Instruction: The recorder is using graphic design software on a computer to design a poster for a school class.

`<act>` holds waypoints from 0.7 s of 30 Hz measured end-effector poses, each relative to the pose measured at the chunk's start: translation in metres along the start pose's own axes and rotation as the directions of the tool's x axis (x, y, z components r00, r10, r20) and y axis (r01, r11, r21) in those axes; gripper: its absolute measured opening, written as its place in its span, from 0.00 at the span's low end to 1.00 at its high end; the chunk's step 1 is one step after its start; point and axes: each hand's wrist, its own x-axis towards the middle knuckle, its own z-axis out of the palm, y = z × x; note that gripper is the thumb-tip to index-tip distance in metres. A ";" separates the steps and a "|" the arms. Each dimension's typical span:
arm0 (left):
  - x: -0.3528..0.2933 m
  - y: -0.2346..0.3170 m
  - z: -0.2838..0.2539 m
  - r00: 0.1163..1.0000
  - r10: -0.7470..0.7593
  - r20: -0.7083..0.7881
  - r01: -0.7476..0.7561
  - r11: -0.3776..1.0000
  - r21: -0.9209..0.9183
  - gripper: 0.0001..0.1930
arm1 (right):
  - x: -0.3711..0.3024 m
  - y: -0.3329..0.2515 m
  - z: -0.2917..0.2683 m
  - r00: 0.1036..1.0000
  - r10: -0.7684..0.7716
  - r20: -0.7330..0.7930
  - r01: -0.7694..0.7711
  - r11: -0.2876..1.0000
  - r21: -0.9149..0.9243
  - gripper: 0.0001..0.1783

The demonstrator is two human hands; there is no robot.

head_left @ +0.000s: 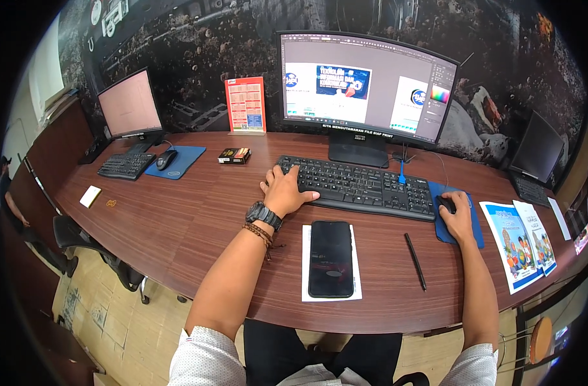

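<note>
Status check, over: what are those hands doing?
Left hand spread at left end of keyboard. Right hand over black mouse on blue pad. Phone and pen apart from both hands.

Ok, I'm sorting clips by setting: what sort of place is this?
Probably an office or design workroom: a long brown desk carries three monitors, the curved middle one showing what looks like graphics software, with the left hand on a keyboard and the right hand on a mouse.

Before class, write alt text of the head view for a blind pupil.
A person's left hand rests on a long black keyboard, right hand on a black mouse atop a blue mat; behind stands a wide black-framed monitor.
</note>
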 end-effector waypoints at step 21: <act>-0.001 0.002 -0.001 1.000 -0.003 0.004 0.003 1.000 0.012 0.46 | 0.001 0.000 0.001 1.000 -0.016 0.001 0.016 0.999 0.031 0.16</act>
